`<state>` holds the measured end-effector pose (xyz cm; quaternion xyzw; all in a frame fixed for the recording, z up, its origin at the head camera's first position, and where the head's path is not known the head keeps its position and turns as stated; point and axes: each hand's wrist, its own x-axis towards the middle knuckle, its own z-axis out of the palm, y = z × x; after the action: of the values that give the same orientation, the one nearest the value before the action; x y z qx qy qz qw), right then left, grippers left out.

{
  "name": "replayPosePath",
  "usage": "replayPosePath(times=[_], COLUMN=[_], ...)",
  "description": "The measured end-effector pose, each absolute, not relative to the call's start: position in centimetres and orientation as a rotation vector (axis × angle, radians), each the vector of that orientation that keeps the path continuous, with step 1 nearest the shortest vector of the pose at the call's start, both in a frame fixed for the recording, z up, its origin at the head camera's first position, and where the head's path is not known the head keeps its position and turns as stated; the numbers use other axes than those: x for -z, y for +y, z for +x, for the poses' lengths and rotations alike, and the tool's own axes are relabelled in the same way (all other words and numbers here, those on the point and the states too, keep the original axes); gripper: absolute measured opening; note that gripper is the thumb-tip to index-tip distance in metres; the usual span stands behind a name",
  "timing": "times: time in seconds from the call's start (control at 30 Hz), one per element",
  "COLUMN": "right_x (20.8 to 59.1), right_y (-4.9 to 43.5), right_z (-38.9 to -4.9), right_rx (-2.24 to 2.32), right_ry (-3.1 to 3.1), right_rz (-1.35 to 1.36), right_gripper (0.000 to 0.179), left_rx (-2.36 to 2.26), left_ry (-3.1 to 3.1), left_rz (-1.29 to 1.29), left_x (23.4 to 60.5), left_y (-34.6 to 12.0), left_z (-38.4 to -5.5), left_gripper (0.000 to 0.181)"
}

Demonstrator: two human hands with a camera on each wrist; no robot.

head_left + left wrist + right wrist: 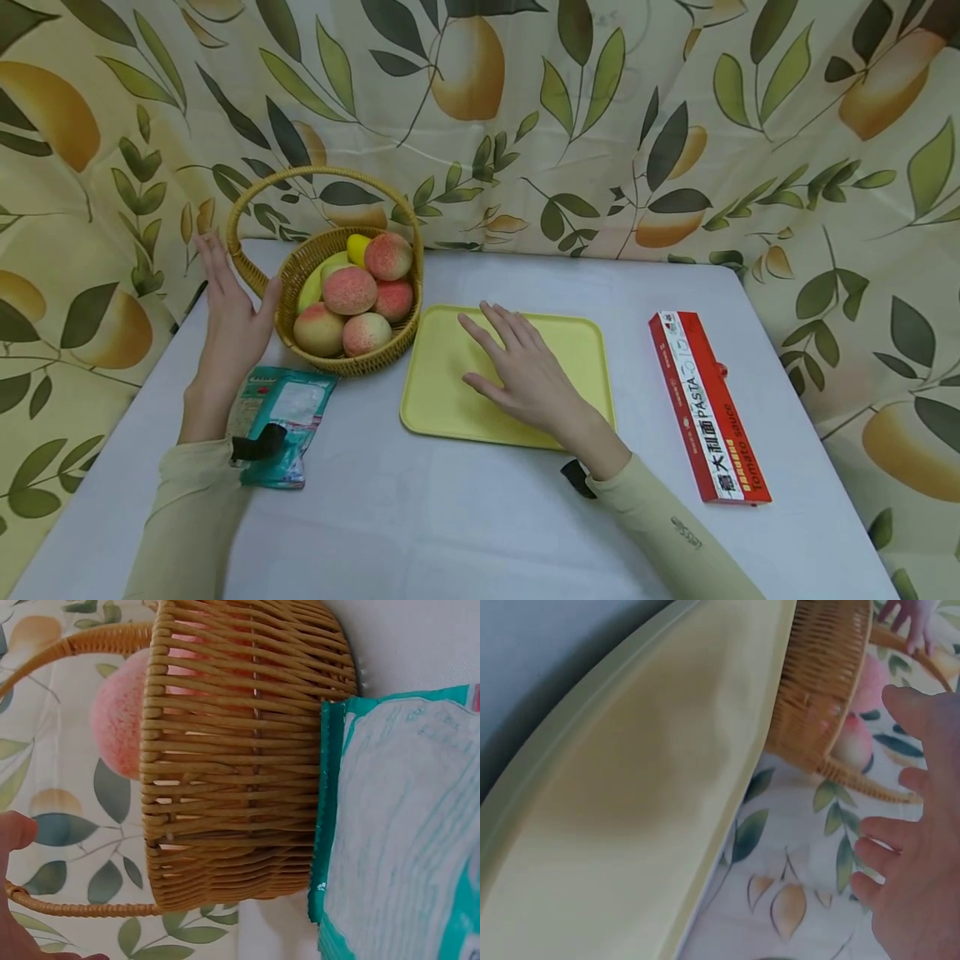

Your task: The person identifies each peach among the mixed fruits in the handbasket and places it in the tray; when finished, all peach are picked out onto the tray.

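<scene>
Pale sleeves (187, 521) reach in from the near edge, one to each side, with a black band (258, 443) at the left wrist. From where I stand, neither of the two grips holds anything. The left hand (236, 321) is raised with its fingers straight and its thumb apart, just beside the basket (371, 361); I cannot tell whether it touches the handle (330, 171). The right hand (525, 367) is spread, palm down and fingers apart, over the tray (442, 375), and I cannot tell whether any part of it rests there. That tray, yellow and shallow, lies in the middle of the table (480, 517), near the basket's right side. Inside the basket five peaches (349, 290) are heaped, with a yellow fruit (357, 248) behind them and something long and yellow-green (310, 289) along the left. Just in front of the basket lies a teal packet (311, 425), partly hidden by the left wrist. Well over to the right, apart from the tray, a red box (712, 417) marked PASTA lies aslant. Beyond the table hangs a cloth (585, 192) printed with orange fruit and green leaves.
</scene>
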<state>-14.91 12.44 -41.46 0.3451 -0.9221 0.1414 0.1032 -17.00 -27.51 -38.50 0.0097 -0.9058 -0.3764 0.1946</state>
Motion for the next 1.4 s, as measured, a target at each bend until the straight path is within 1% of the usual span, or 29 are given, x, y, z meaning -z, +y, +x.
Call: replayPosePath(times=[0.27, 0.6, 0.73, 0.93, 1.07, 1.2, 1.4], right_x=[41.5, 41.2, 40.6, 39.1, 38.6, 38.3, 38.1], right_y=[9.2, 7.7, 6.6, 3.1, 1.1, 0.0, -1.3], right_z=[-15.6, -15.7, -16.8, -18.7, -19.2, -19.6, -20.8], right_rx=[-0.399, -0.386, -0.369, -0.333, -0.333, -0.308, -0.302], right_ry=[-2.709, -2.688, -2.679, -2.677, -2.663, -2.667, -2.735], right_rz=[1.106, 1.16, 1.164, 1.22, 1.271, 1.296, 1.273], right_gripper=[0.077, 0.075, 0.074, 0.073, 0.071, 0.07, 0.073], left_rx=[1.232, 1.324, 1.331, 1.374, 1.401, 1.407, 1.374], left_ry=[-2.534, -2.553, -2.581, -2.567, -2.563, -2.564, -2.569], left_rz=[0.032, 0.031, 0.044, 0.036, 0.025, 0.026, 0.026], left_x=[39.3, 39.8, 39.3, 39.0, 39.2, 39.4, 39.2], left_y=[-27.9, -27.5, -27.7, -28.0, -28.1, -28.1, -27.9], left_z=[-17.9, -17.0, -17.2, -17.7, -17.6, -17.7, -17.7], left_gripper=[0.096, 0.093, 0.093, 0.092, 0.092, 0.092, 0.092])
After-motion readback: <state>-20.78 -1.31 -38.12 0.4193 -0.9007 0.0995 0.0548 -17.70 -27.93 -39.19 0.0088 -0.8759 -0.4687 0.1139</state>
